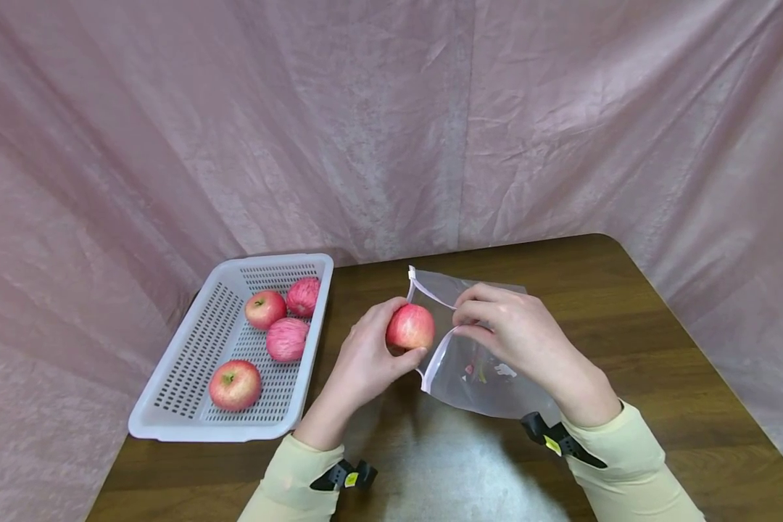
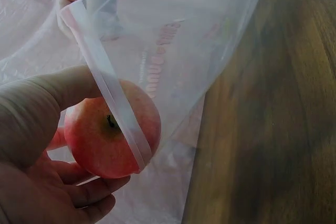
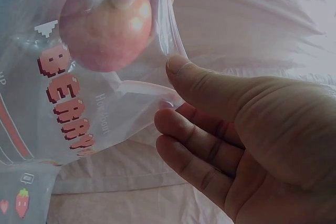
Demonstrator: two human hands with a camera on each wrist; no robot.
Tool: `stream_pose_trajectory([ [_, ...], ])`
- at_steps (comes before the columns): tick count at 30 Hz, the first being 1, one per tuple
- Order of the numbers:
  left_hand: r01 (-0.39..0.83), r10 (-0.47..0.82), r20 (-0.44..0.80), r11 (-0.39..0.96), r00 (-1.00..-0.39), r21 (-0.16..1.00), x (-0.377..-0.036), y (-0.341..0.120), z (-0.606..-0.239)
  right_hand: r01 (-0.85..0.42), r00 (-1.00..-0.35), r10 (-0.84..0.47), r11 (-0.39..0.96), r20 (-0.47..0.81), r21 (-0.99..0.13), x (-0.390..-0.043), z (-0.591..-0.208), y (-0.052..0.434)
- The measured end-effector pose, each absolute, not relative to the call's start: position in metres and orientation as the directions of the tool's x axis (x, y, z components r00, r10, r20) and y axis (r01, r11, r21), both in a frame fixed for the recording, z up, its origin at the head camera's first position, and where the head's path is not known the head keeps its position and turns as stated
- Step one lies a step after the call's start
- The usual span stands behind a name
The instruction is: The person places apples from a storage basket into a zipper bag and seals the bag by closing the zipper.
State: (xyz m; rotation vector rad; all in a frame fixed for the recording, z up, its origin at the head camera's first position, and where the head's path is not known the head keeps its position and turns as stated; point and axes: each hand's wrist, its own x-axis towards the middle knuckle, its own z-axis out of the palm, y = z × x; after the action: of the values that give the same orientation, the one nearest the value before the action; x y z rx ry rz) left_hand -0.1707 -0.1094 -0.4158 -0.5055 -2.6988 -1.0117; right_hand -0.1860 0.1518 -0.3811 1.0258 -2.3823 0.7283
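My left hand (image 1: 365,362) gripped an apple (image 1: 410,327) right at the zip bag (image 1: 473,366) mouth, while my right hand (image 1: 518,333) pinched the bag's rim open.

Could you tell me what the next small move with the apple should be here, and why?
Probably push the apple a little further through the bag's mouth. The left hand holds it right at the white zip edge of the clear zip bag, only partly past the rim, while the right hand pinches the upper edge to hold the mouth open.
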Motion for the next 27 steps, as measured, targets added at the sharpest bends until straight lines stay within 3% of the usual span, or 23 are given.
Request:
stream_pose_trajectory([
  [27, 0.326, 0.27, 0.183, 0.786, -0.945, 0.525, -0.18, -0.103, -0.429, -0.785, -0.597, -0.553, 0.553, 0.581, -0.279, -0.184, -0.383, 0.149],
])
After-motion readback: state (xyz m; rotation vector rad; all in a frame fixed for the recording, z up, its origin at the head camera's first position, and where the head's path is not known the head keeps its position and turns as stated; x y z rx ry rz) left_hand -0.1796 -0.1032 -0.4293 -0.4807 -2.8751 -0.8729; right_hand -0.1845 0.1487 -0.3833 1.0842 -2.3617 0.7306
